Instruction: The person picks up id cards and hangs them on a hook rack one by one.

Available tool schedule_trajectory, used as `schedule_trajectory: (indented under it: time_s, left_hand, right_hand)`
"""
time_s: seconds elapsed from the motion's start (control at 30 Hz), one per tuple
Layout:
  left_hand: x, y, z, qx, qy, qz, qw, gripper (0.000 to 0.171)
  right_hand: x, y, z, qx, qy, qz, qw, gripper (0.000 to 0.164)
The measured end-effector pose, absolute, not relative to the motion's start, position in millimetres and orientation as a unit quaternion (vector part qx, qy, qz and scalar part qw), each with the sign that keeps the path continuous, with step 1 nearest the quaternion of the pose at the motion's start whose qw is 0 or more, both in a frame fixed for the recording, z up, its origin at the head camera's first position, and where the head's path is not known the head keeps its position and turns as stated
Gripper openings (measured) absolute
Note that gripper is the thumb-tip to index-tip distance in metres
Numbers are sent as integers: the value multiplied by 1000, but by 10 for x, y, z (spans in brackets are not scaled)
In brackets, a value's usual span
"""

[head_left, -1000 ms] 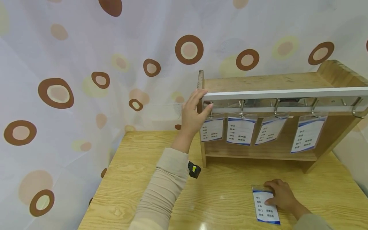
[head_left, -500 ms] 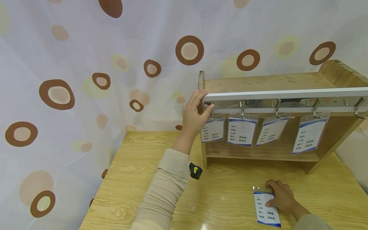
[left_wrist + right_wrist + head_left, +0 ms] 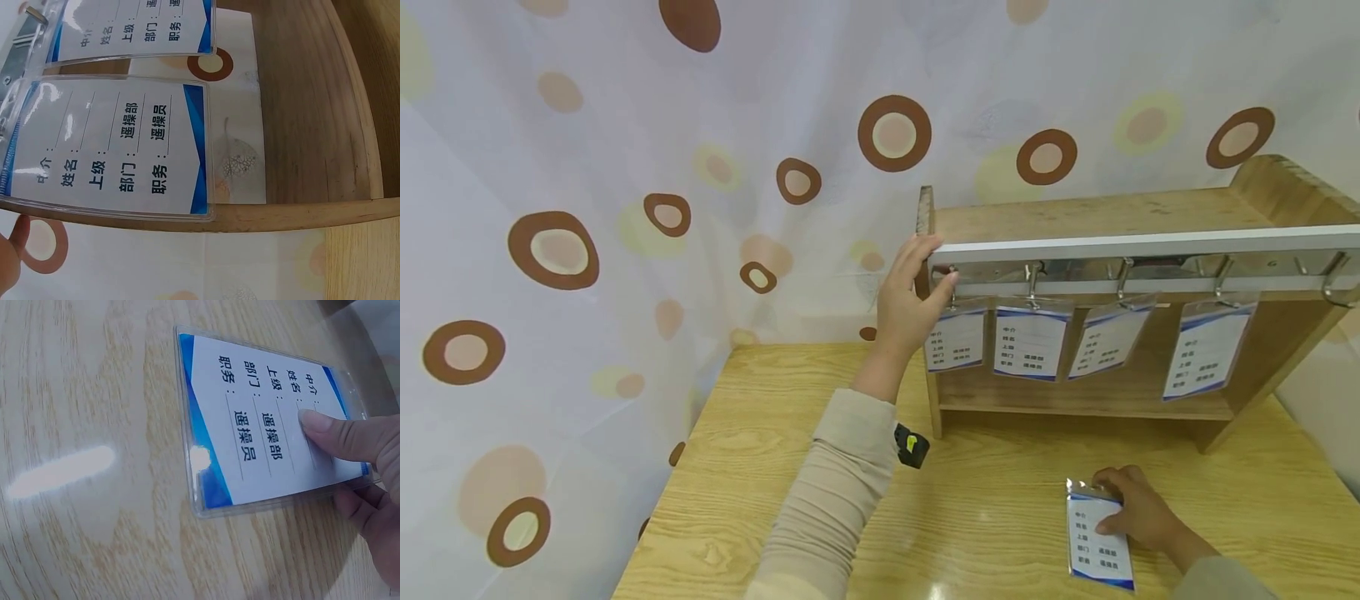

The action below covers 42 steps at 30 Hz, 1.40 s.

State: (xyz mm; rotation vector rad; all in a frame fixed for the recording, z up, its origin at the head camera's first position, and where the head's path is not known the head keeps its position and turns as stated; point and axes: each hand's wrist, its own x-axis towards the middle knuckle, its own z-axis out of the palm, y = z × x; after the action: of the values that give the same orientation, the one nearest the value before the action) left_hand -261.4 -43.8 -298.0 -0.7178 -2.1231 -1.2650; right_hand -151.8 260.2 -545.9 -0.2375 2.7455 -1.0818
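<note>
My right hand (image 3: 1138, 512) pinches a clear-sleeved ID badge (image 3: 1093, 558) by its right edge near the top, low over the table. In the right wrist view the thumb lies across the printed face of the badge (image 3: 262, 425), and the fingers are behind its edge. My left hand (image 3: 906, 300) grips the left front corner of a wooden shelf (image 3: 1090, 217), thumb in front of the metal hook rail (image 3: 1150, 244) near the first hook. Several similar badges hang from the hooks, including one hanging badge (image 3: 1032, 342) on the second hook.
The rightmost hook (image 3: 1336, 279) carries no badge. The shelf stands on a wood-grain table (image 3: 775, 467) against a patterned curtain (image 3: 700, 100). A black object with a yellow mark (image 3: 912, 447) shows beside my left sleeve (image 3: 838, 483).
The badge in my right hand has shifted slightly to the right, its top edge tilting up a little. My left hand stays on the shelf corner.
</note>
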Motion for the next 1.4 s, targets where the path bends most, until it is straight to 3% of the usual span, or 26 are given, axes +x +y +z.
schedule_trajectory:
  time_s: [0.47, 0.77, 1.0, 1.4]
  left_hand:
    - [-2607, -419, -2997, -253, -798, -471, 278, 40]
    - [-2584, -416, -2978, -247, -800, -473, 273, 40]
    - [-2591, -408, -2971, -246, -799, -475, 275, 40]
    - [-2586, -402, -2981, -247, -794, -485, 272, 40]
  right_hand:
    - [-1459, 2656, -5236, -63, 909, -410, 40, 34]
    - [-1375, 2650, -5020, -50, 895, -443, -19, 30]
    - [-1341, 2664, -4832, -47, 899, -435, -21, 29]
    - [-1292, 2628, -4543, -71, 881, -460, -87, 28]
